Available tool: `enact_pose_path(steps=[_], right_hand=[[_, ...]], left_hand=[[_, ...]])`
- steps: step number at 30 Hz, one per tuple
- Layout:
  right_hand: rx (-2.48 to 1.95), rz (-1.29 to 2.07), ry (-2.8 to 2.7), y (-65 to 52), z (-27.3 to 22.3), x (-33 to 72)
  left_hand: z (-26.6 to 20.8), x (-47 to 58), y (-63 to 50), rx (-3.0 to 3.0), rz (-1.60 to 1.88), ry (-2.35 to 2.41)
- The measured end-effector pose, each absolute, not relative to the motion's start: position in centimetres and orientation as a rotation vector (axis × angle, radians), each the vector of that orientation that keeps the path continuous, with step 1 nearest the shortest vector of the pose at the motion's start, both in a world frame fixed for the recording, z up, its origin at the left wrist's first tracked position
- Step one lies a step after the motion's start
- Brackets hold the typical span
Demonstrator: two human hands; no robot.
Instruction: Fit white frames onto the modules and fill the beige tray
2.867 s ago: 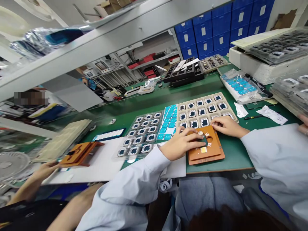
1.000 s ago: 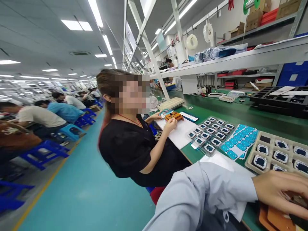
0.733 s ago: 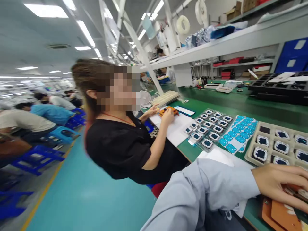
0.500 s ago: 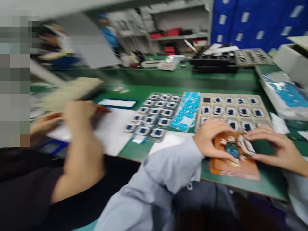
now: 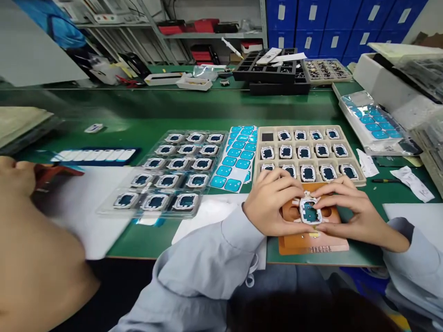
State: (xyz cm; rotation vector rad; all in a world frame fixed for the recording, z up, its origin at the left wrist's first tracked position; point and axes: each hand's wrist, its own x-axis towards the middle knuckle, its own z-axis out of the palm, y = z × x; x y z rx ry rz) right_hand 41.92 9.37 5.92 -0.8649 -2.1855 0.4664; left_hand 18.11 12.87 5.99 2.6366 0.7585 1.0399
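A square white watch-like frame with a dark teal inside (image 5: 310, 213) sits on an orange fixture (image 5: 294, 244) near the table's front edge. My left hand (image 5: 273, 203) closes on its left side, thumb along the lower edge. From the right, my right hand (image 5: 356, 212) grips it too, thumb at the lower right corner and fingertips on the upper right rim. Just beyond my hands lies a beige compartment tray (image 5: 258, 159) with similar frames and one dark square. Sheets of blue rounded-square stickers (image 5: 236, 152) lie left of that tray.
A clear plastic tray (image 5: 197, 210) holds rows of similar frames. At the far left a co-worker's arm (image 5: 38, 249) reaches in, the hand by a red-handled tool (image 5: 58, 171). Black trays (image 5: 266, 74) stand on the back ledge. A pen (image 5: 386, 181) and crumpled white paper (image 5: 413, 183) lie right.
The view has swung right and sharpened. The white frame, earlier tilted in my right hand beside the fixture's middle, now lies over it, with both hands on it.
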Motion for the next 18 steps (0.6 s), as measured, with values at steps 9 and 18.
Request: enact_pose_path(steps=[9,18], right_hand=[[-0.881,0.458,-2.214,9.33,5.92,42.06],[-0.847,0.463,-2.226,9.42,5.95,42.27]], left_hand=[[6.3,17.81,12.82,2.686,0.99,0.786],[6.23,17.74,12.77,2.743,1.076,0.716]])
